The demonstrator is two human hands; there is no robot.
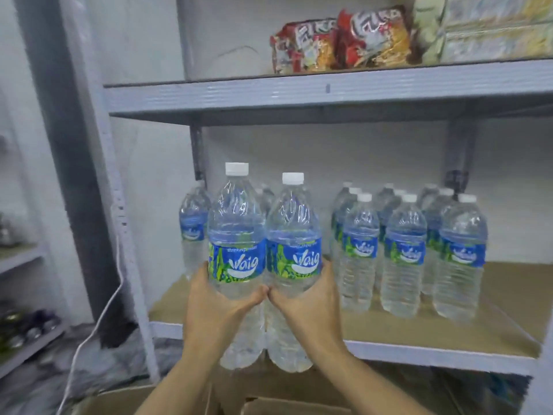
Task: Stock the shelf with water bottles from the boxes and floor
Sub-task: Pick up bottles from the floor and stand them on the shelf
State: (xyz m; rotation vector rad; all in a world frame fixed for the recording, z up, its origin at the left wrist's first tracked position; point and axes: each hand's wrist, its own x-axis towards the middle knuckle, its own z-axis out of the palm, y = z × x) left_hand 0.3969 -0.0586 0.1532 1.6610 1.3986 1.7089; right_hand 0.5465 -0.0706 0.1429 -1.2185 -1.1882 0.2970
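Two clear water bottles with blue labels and white caps stand upright side by side in the air, in front of the shelf's edge. My left hand [217,307] grips the left bottle [236,235] around its middle. My right hand [308,307] grips the right bottle [293,241] the same way, and my thumbs meet between them. On the cardboard-lined shelf board [449,333], several more bottles [404,256] stand in rows at the right. One bottle [193,229] stands at the back left, and others are partly hidden behind the held pair.
The upper shelf [329,94] carries red snack packets [338,40] and pale packages [493,28]. A grey upright post [119,205] rises at the left, with a white cable [98,319] hanging beside it. Open cardboard boxes [284,405] lie below my arms. A side rack [27,333] holds jars.
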